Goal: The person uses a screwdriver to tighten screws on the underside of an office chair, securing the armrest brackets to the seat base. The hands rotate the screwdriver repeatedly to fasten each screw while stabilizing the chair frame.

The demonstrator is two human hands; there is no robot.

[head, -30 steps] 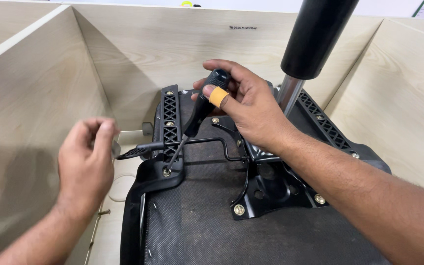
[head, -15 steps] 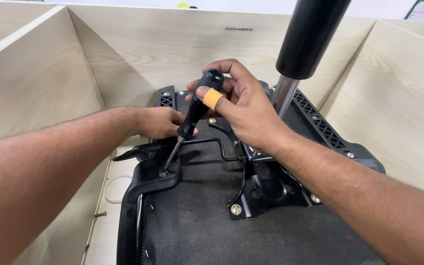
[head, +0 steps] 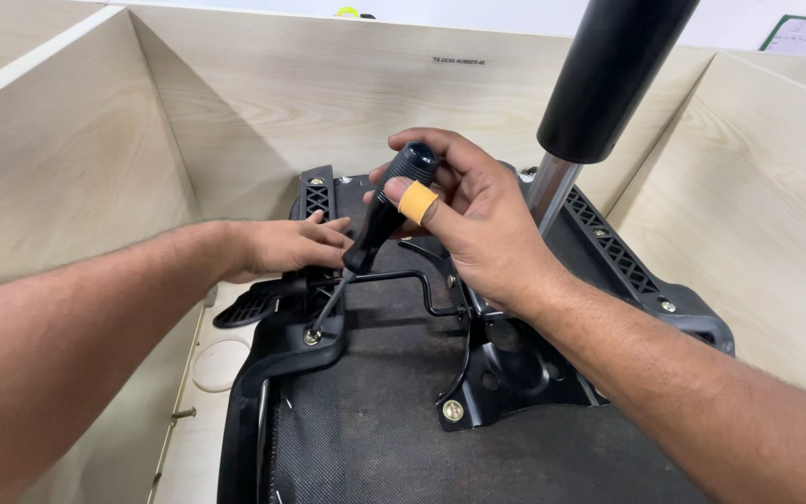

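Screwdriver stays clamped in right hand; left hand, grip hidden, has reached the bracket.

The black pole ran off the top edge, so its end was out of sight. The right hand covered the pole's bottom. The chair seat was cut off at the bottom edge. The screw was too small to see clearly.

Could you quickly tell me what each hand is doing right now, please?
Left hand: fingers resting on the black armrest bracket, grip unclear.
Right hand: closed around the screwdriver.
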